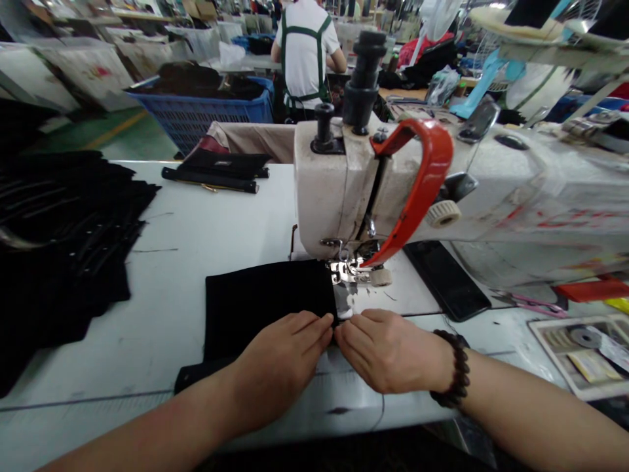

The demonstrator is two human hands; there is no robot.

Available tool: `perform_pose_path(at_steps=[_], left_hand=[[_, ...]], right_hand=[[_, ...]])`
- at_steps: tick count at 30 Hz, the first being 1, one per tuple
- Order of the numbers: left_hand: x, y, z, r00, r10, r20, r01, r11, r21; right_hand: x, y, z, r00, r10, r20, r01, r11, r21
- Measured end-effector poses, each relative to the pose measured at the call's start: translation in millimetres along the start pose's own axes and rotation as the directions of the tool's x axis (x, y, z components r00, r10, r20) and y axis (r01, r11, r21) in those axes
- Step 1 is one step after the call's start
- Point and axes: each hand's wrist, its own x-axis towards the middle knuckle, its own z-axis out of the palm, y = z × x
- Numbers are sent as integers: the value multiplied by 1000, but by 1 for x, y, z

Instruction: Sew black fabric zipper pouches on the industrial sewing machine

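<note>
A black fabric piece lies flat on the white sewing table, its right edge reaching the presser foot of a sewing machine. My left hand rests on the near right part of the fabric, fingers pressed together at its edge. Right beside it, my right hand, with a dark beaded bracelet at the wrist, pinches the fabric's near right corner. The fingertips of both hands almost meet just in front of the foot. A rolled dark part of the fabric shows under my left forearm.
Stacked black pieces cover the table's left side. Folded black pieces lie at the back. A phone, pink-handled scissors and a parts tray are at right. Beyond stand a blue basket and a seated person.
</note>
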Motion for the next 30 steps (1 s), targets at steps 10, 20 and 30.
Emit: perform_pose_path(at_steps=[10,20,30], left_hand=[[-4,-1,6,1000,7,29,-8,999,38],[2,-21,9,994,38,106,-49,993,103],[11,-44,14,979,70,189,-95,987,126]], right_hand=[[1,1,-1,973,169,158,-199,960,196],[4,9,7,927,364,92,-375,899,225],[13,21,7,890,448,84,-456,870,188]])
